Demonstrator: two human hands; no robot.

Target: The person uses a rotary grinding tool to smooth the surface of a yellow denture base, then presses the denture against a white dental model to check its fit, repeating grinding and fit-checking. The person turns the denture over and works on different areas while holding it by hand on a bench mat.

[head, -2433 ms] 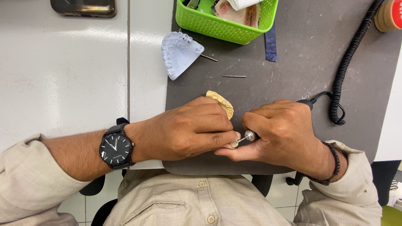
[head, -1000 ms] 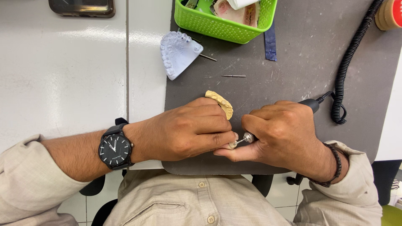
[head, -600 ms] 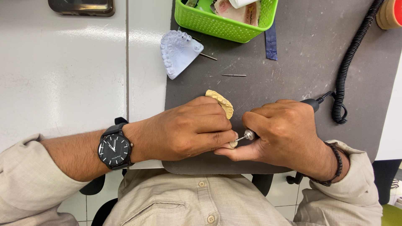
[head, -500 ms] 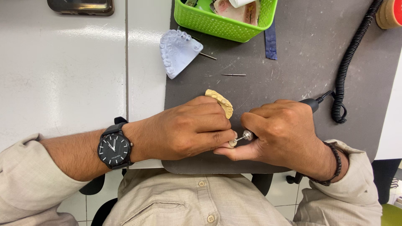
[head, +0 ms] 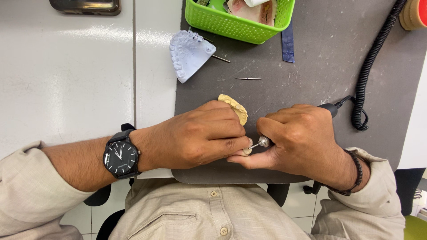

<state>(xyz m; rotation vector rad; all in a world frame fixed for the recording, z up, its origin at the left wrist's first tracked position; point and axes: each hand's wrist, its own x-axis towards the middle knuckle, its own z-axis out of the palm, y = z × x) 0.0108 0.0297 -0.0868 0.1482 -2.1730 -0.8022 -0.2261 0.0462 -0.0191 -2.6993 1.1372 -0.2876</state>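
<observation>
On the counter (head: 66, 80), the dark mat (head: 311, 66) lies under both hands, where the left hand (head: 195, 135) closes its grip around the yellow dental cast (head: 234, 106), which juts out just beyond the fingers, while the right hand (head: 302, 138) wraps its grip tight on the rotary handpiece (head: 262, 142), its tip touching the cast between the two grips.

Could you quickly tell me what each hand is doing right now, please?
Left hand: closed around the yellow dental cast.
Right hand: closed around the rotary handpiece, tip at the cast.
</observation>
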